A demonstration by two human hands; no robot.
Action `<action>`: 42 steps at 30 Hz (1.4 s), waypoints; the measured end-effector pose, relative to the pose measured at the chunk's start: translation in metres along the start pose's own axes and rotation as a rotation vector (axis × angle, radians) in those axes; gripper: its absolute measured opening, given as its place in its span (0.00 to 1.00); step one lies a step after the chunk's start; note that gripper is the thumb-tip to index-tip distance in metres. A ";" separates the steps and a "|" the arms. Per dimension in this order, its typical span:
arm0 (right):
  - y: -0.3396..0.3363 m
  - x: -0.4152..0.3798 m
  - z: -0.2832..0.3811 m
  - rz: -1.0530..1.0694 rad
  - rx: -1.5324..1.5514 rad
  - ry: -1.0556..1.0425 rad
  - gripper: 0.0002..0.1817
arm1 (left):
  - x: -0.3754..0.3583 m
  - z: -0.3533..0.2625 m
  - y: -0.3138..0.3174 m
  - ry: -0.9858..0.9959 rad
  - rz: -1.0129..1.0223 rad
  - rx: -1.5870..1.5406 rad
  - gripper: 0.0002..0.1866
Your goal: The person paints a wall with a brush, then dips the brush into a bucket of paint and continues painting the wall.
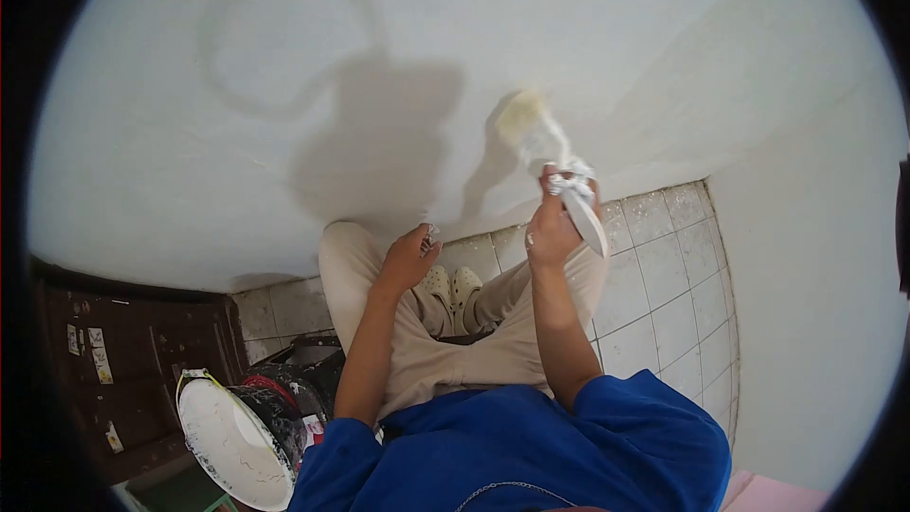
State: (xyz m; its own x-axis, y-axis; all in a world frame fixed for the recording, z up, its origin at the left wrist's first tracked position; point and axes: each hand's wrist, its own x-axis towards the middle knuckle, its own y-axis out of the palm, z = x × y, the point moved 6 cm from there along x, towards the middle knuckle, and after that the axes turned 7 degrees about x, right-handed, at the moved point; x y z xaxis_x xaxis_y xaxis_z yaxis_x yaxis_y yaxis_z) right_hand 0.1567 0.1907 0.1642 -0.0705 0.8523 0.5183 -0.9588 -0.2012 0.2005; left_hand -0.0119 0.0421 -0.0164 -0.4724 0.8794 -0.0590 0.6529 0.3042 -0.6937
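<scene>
A wide paintbrush point(543, 140) is in my right hand point(555, 235), with my fingers closed around its white, paint-smeared handle. Its pale yellow bristles overlap the white wall point(607, 38) in this view, and the brush casts a shadow to their left. Over my left knee, my left hand point(408, 261) has its fingers curled in. White specks or a whitish bit show at those fingertips; I cannot tell what, if anything, they hold.
To my left stands a paint-stained bucket point(232, 441), white inside, near a dark brown door point(142, 346) with stickers. White floor tiles point(635, 299) carry paint spots. My cream clogs point(464, 294) are close to the wall's base. Another wall point(806, 275) rises at right.
</scene>
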 end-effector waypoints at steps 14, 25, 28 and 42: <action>-0.009 -0.062 -0.103 0.083 -0.169 0.049 0.03 | -0.007 0.000 -0.009 0.018 -0.059 -0.035 0.16; 0.015 -0.051 -0.069 0.231 -0.344 -0.238 0.06 | 0.004 -0.004 -0.002 -0.001 0.005 -0.011 0.17; -0.015 -0.104 -0.130 0.249 -0.184 -0.037 0.05 | 0.000 0.001 -0.003 -0.012 -0.004 -0.013 0.19; 0.024 -0.040 -0.047 0.193 -0.266 -0.393 0.02 | 0.003 -0.002 0.000 -0.014 0.011 0.000 0.17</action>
State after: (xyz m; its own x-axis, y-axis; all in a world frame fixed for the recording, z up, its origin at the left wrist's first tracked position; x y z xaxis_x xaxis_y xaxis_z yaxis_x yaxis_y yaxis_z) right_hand 0.1233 0.1746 0.1099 -0.1932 0.5554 0.8088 -0.9790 -0.1636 -0.1215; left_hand -0.0122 0.0455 -0.0153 -0.4732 0.8776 -0.0764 0.6582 0.2946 -0.6928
